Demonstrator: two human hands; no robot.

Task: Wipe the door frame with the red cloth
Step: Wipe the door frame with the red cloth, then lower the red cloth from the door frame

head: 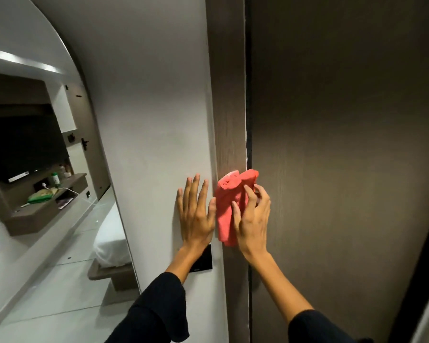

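Note:
The brown wood-grain door frame (228,95) runs vertically down the middle of the head view, between a white wall and a dark brown door (344,144). My right hand (252,216) presses a bunched red cloth (227,206) against the frame, fingers curled over the cloth's right side. Flat on the white wall just left of the frame lies my left hand (196,214), fingers spread and holding nothing. Both forearms wear dark sleeves.
A black switch plate (204,261) sits on the wall under my left wrist. An arched mirror (42,169) on the left reflects a television, a shelf with small items, a white bed and pale floor tiles.

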